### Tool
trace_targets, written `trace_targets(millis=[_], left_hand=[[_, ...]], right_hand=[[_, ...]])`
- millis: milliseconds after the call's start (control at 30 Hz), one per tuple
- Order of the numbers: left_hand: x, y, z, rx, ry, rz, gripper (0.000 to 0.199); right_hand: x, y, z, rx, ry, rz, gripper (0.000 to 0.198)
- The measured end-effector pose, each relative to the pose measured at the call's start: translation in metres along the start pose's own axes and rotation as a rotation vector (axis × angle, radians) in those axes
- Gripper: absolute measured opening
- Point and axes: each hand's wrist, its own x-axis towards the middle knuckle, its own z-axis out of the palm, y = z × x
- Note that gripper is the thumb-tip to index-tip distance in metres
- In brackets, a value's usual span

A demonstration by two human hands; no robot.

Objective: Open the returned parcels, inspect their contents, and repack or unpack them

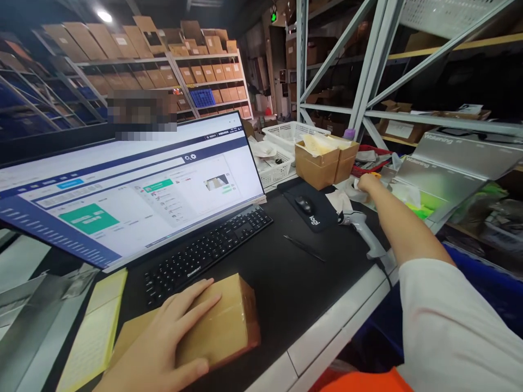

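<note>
On the black desk [281,288], the left hand [165,332] lies spread over a carton [231,307] a lopsided push could skid; right hand [369,183], grip I can't tell.

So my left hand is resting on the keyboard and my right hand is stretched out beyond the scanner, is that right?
Not quite. In the head view, your left hand rests on the cardboard box, not on the keyboard. Your right hand is indeed stretched out beyond the scanner.
</note>
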Motion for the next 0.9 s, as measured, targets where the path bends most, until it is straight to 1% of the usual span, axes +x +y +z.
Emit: trace_targets(millis=[67,100,167,200,267,300,333,367,400,433,467,500,533,600,633,700,767,800,833,900], left_hand=[[0.000,-0.003,0.001,-0.003,0.043,0.036,0.078],[0.001,-0.003,0.000,-0.009,0.077,0.048,0.072],[0.008,0.001,-0.007,-0.024,0.172,0.083,0.058],[0.013,0.006,-0.013,-0.032,0.229,0.102,0.051],[0.030,0.027,-0.029,-0.053,0.326,0.130,0.040],[0.042,0.043,-0.038,-0.078,0.360,0.135,0.037],[0.055,0.061,-0.047,-0.117,0.367,0.136,0.037],[0.070,0.082,-0.054,-0.170,0.359,0.123,0.038],[0.086,0.103,-0.060,-0.234,0.352,0.133,0.039],[0.102,0.124,-0.064,-0.309,0.352,0.126,0.044],[0.116,0.143,-0.065,-0.381,0.333,0.108,0.055],[0.129,0.162,-0.063,-0.445,0.292,0.086,0.059],[0.138,0.177,-0.060,-0.497,0.221,0.062,0.054],[0.149,0.201,-0.050,-0.553,0.060,0.027,0.033],[0.150,0.210,-0.045,-0.558,-0.007,0.023,0.036],[0.150,0.223,-0.034,-0.557,-0.086,0.035,0.049],[0.149,0.238,-0.022,-0.584,-0.172,0.070,0.052],[0.148,0.247,-0.015,-0.611,-0.231,0.087,0.053],[0.148,0.258,-0.008,-0.644,-0.289,0.099,0.054],[0.148,0.283,0.009,-0.718,-0.360,0.113,0.053]], right_hand=[[-0.001,-0.006,-0.009,0.039,0.045,0.030,0.015],[-0.004,-0.013,-0.014,0.080,0.066,0.026,0.013],[-0.017,-0.035,-0.022,0.169,0.075,-0.018,0.022],[-0.030,-0.049,-0.025,0.234,0.054,-0.055,0.024],[-0.069,-0.077,-0.029,0.430,-0.048,-0.163,0.021],[-0.096,-0.089,-0.031,0.635,-0.146,-0.248,0.018],[-0.127,-0.098,-0.032,0.822,-0.248,-0.336,0.014],[-0.159,-0.104,-0.033,0.921,-0.327,-0.429,0.011],[-0.192,-0.107,-0.035,0.966,-0.377,-0.535,0.010],[-0.223,-0.106,-0.038,0.976,-0.416,-0.649,0.011],[-0.251,-0.102,-0.041,0.966,-0.429,-0.749,0.014],[-0.275,-0.095,-0.043,0.946,-0.426,-0.828,0.017],[-0.296,-0.085,-0.045,0.934,-0.388,-0.894,0.019],[-0.325,-0.061,-0.047,0.902,-0.250,-1.000,0.021],[-0.336,-0.048,-0.047,0.885,-0.162,-1.050,0.021],[-0.351,-0.020,-0.044,0.808,-0.007,-1.139,0.024],[-0.364,0.007,-0.038,0.686,0.082,-1.212,0.040],[-0.370,0.019,-0.034,0.630,0.121,-1.229,0.044],[-0.376,0.032,-0.031,0.583,0.162,-1.236,0.041],[-0.387,0.058,-0.027,0.517,0.240,-1.196,0.027]])
